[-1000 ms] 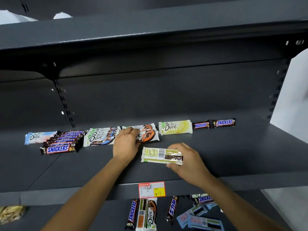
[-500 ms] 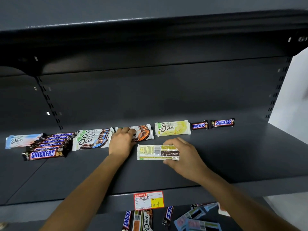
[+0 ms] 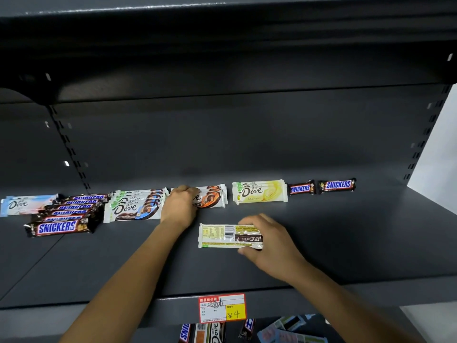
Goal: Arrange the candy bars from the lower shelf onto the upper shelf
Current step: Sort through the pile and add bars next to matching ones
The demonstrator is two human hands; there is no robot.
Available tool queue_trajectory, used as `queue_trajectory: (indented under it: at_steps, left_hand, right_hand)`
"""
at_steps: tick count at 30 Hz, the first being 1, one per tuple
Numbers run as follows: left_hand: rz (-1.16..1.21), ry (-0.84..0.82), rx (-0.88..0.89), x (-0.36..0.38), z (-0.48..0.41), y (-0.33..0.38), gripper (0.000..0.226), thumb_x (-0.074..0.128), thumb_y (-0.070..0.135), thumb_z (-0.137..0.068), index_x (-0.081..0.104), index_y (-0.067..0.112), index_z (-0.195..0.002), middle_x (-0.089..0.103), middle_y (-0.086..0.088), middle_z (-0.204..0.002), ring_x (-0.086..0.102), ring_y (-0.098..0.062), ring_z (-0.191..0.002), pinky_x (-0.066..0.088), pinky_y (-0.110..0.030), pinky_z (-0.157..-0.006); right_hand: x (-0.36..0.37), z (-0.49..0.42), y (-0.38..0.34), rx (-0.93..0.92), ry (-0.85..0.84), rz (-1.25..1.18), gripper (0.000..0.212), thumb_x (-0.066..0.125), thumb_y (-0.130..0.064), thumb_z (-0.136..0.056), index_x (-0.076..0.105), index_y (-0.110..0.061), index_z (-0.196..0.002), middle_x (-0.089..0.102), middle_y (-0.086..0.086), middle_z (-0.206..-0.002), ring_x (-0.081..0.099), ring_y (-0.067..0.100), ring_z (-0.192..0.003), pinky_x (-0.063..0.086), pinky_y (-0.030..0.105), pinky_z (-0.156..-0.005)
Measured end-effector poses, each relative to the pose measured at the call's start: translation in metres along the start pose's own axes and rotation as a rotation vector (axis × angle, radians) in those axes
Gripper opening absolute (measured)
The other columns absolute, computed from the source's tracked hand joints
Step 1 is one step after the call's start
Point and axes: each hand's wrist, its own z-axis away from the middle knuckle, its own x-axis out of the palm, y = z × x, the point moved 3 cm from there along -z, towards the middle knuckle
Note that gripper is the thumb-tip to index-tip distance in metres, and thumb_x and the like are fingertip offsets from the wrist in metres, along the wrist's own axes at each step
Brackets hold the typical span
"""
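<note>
"Down below my wrists, a few loose bars (image 3: 210,334) lie on the lower shelf (image 3: 158,336), under the price tag (image 3: 221,308)."

"What are you holding?"

"My right hand (image 3: 272,241) pinches the right end of a pale bar (image 3: 222,235). My thumb is on its near edge and my fingers curl over its far edge. It is low over the upper shelf (image 3: 346,243), label side down. I cannot tell if it touches. It runs left to right and sticks out to the left of my fingers."

"Where should it go?"

"I think onto the yellow Dove bar (image 3: 259,193). That one lies straight past my right fingers, by the back wall, and it runs left to right too. So I need no sideways turn, just a flip and a push away from me."

"Is the other hand closer?"

"No. My left hand (image 3: 179,209) is off to the left of the pale bar. Its fingers curl over the left end of the orange Dove stack (image 3: 212,196)."

"Any room?"

"Lots of bare shelf lies to the right of my right fingers. Farther back, two small Snickers (image 3: 337,185) sit just right of the yellow bar, so I should not slide that way. Left of my left fingers lie the blue Dove stack (image 3: 136,206) and the Snickers pile (image 3: 61,219)."
</note>
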Motion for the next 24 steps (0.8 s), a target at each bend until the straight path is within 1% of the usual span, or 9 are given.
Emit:
queue_trajectory:
  at_steps: [4, 8, 14, 16, 18, 20, 22, 24]
  left_hand:
    - [0.01, 0.004, -0.001, 0.003, 0.0, 0.001, 0.049, 0.055, 0.0, -0.08, 0.058, 0.016, -0.126, 0.055, -0.007, -0.123, 0.048, -0.03, -0.114, 0.043, -0.037, -0.097]
    - [0.012, 0.026, 0.025, 0.004, 0.001, -0.001, 0.043, 0.059, 0.008, -0.084, 0.058, 0.016, -0.127, 0.054, -0.004, -0.124, 0.047, -0.027, -0.115, 0.041, -0.032, -0.098]
    - [0.032, 0.036, 0.05, 0.007, 0.0, -0.001, 0.043, 0.06, 0.011, -0.085, 0.058, 0.017, -0.127, 0.054, -0.004, -0.123, 0.046, -0.026, -0.116, 0.04, -0.033, -0.098]
    - [0.04, 0.051, 0.066, 0.006, 0.002, -0.001, 0.046, 0.06, 0.01, -0.083, 0.056, 0.016, -0.128, 0.054, -0.006, -0.123, 0.046, -0.027, -0.114, 0.041, -0.035, -0.097]
    - [0.153, 0.129, 0.079, -0.002, 0.007, 0.005, 0.046, 0.057, 0.006, -0.08, 0.058, 0.015, -0.125, 0.054, -0.006, -0.122, 0.047, -0.027, -0.112, 0.041, -0.033, -0.096]
    - [0.365, 0.248, 0.149, -0.018, 0.015, 0.016, 0.039, 0.051, 0.007, -0.082, 0.061, 0.014, -0.119, 0.056, -0.002, -0.119, 0.05, -0.02, -0.111, 0.038, -0.024, -0.095]
    - [0.525, 0.302, 0.29, -0.036, 0.027, 0.033, 0.033, 0.048, 0.02, -0.087, 0.061, 0.015, -0.117, 0.057, 0.004, -0.117, 0.052, -0.008, -0.108, 0.035, -0.013, -0.091]
    - [0.58, 0.247, 0.448, -0.04, 0.036, 0.049, 0.038, 0.05, 0.036, -0.088, 0.06, 0.016, -0.119, 0.055, 0.007, -0.119, 0.051, -0.002, -0.11, 0.037, -0.012, -0.093]
  right_hand:
    - [-0.001, -0.001, 0.004, 0.005, 0.026, 0.004, 0.042, 0.076, -0.021, -0.073, 0.055, -0.03, -0.109, 0.052, -0.016, -0.104, 0.051, 0.002, -0.096, 0.043, 0.018, -0.083]
    - [0.0, -0.002, 0.004, 0.014, 0.024, 0.008, 0.042, 0.076, -0.021, -0.073, 0.055, -0.031, -0.109, 0.051, -0.016, -0.104, 0.052, 0.003, -0.096, 0.045, 0.02, -0.083]
    - [-0.002, -0.003, 0.005, 0.038, 0.046, 0.016, 0.043, 0.076, -0.022, -0.074, 0.055, -0.032, -0.11, 0.049, -0.017, -0.103, 0.051, 0.0, -0.095, 0.043, 0.016, -0.081]
    - [-0.003, -0.003, 0.005, 0.051, 0.064, 0.023, 0.044, 0.076, -0.022, -0.074, 0.056, -0.031, -0.111, 0.048, -0.017, -0.103, 0.051, -0.001, -0.094, 0.041, 0.01, -0.079]
    - [-0.006, -0.002, 0.006, 0.074, 0.097, 0.019, 0.046, 0.077, -0.02, -0.073, 0.057, -0.029, -0.113, 0.049, -0.016, -0.104, 0.052, -0.003, -0.093, 0.037, 0.003, -0.077]
    - [-0.011, -0.003, 0.007, 0.117, 0.144, -0.013, 0.047, 0.078, -0.019, -0.073, 0.057, -0.029, -0.114, 0.05, -0.017, -0.103, 0.052, -0.008, -0.091, 0.036, -0.001, -0.075]
    - [-0.019, -0.008, 0.006, 0.146, 0.175, -0.035, 0.047, 0.078, -0.019, -0.072, 0.058, -0.029, -0.113, 0.051, -0.019, -0.102, 0.052, -0.009, -0.092, 0.037, -0.002, -0.075]
    - [-0.028, -0.017, 0.007, 0.163, 0.183, -0.034, 0.045, 0.078, -0.021, -0.072, 0.058, -0.029, -0.111, 0.053, -0.019, -0.102, 0.054, -0.007, -0.093, 0.038, -0.001, -0.074]
